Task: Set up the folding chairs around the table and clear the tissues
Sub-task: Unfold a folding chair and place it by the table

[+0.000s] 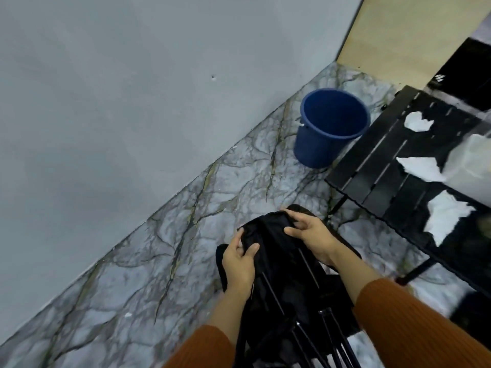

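A black folding chair (289, 282) of fabric and thin metal rods stands collapsed on the floor in front of me. My left hand (239, 264) grips the fabric at its top left edge. My right hand (310, 235) grips the fabric at the top right, fingers curled over the rim. To the right stands a low black slatted table (377, 181). On it lie three crumpled white tissues: one (417, 122) at the far end, a second tissue (422, 168) in the middle, a third tissue (446, 216) nearest me.
A blue plastic bucket (329, 128) stands on the marble-patterned floor (159, 261) between the grey wall (132, 88) and the table's far corner. A beige panel (403, 35) rises behind the table. A small white scrap (128, 314) lies on the floor at left.
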Motion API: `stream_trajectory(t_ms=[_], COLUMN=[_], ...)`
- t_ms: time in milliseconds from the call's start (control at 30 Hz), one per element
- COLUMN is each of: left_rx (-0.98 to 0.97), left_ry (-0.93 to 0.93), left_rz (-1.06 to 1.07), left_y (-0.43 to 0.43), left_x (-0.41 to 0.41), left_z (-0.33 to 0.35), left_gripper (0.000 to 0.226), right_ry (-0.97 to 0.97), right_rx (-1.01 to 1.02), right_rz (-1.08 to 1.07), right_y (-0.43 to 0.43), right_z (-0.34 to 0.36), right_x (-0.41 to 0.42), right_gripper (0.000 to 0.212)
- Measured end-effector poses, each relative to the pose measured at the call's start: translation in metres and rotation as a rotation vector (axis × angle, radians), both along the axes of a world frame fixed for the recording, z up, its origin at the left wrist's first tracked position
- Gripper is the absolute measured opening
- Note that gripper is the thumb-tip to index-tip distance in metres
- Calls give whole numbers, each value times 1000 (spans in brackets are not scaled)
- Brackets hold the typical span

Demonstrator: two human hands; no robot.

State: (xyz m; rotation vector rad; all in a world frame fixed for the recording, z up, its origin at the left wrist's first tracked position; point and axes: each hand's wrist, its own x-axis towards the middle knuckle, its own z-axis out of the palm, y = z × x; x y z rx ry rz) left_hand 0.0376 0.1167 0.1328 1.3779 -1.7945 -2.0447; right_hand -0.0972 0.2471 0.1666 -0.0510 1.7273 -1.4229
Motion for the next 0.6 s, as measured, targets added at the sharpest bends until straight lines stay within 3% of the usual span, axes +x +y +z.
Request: stream_trajectory(t_ms=[233,367,533,600], left_rx=[-27,-74,-217,-295], left_ry=[148,213,338,387], left_rz=[-186,-420,-693,-748], left_y=[57,63,48,34], left_x=[23,18,9,7], left_z=[171,255,341,368], left_gripper=[37,27,25,27], right_ry=[189,369,485,510], right_rx=[-56,-9,-19,-8], right_rz=[-245,-503,-836,-899], right_y=[93,150,208,225], right_z=[185,269,340,355], right_x=[69,110,172,196], right_gripper=[44,44,23,48])
